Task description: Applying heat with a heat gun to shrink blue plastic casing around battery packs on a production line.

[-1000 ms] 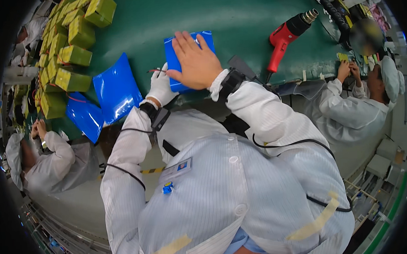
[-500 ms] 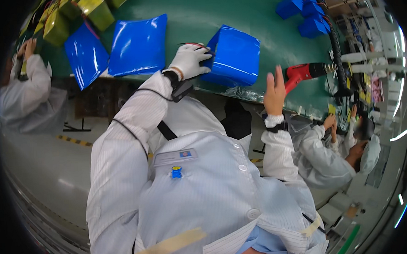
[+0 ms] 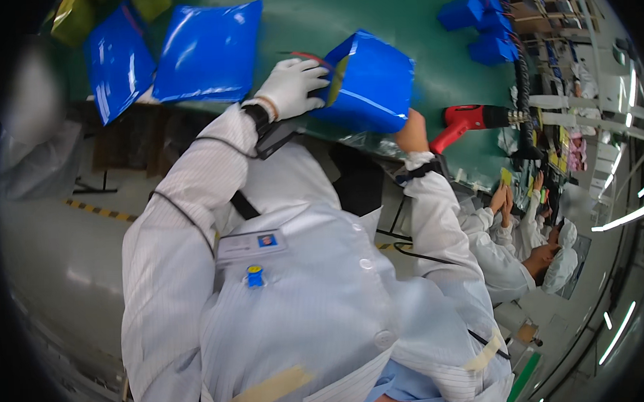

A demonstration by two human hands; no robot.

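The gloved left hand [image 3: 292,84] has a clenched grip on the open mouth of a blue pouch [image 3: 371,84], lifted over the green tabletop [image 3: 400,18]; the bare right hand [image 3: 409,131] supports its underside. It looks light, slick and crumple-prone, best held by its edges.

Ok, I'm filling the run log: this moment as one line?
left hand: gloved, grips blue pouch at open end | right hand: bare, under pouch | red heat gun: lying on green table
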